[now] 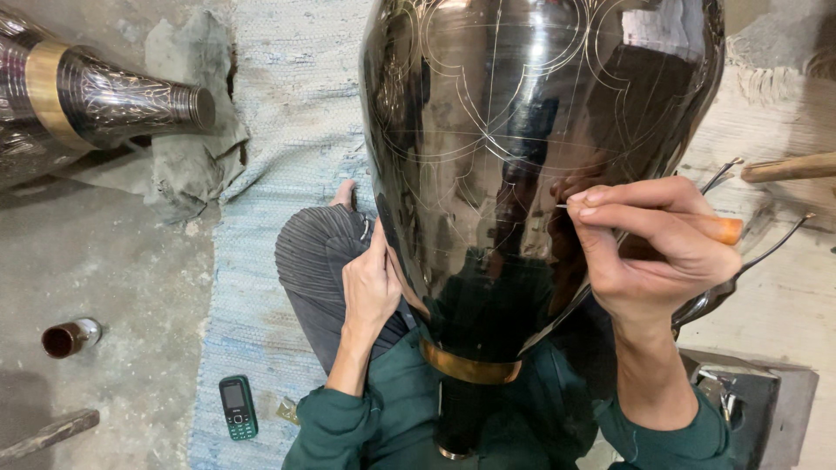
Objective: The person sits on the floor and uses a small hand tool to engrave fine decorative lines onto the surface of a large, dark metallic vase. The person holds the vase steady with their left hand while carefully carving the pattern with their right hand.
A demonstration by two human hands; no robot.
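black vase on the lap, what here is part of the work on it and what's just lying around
In use:
- black vase, lightly scribed with curved lines
- scribing tool, pinched in the right hand
- left hand, steadying the vase's side

Lying about:
- green phone on the blue mat
- small metal cup
- engraved vase, top left

A bare grey concrete floor (113, 270) fills the left of the frame, with a pale blue woven mat (261, 261) running down the middle. A crumpled grey cloth (187, 148) lies at upper left. At lower left, a small green mobile phone (238, 406) rests on the mat's edge, a little metal cup (70, 338) on the concrete beside it.
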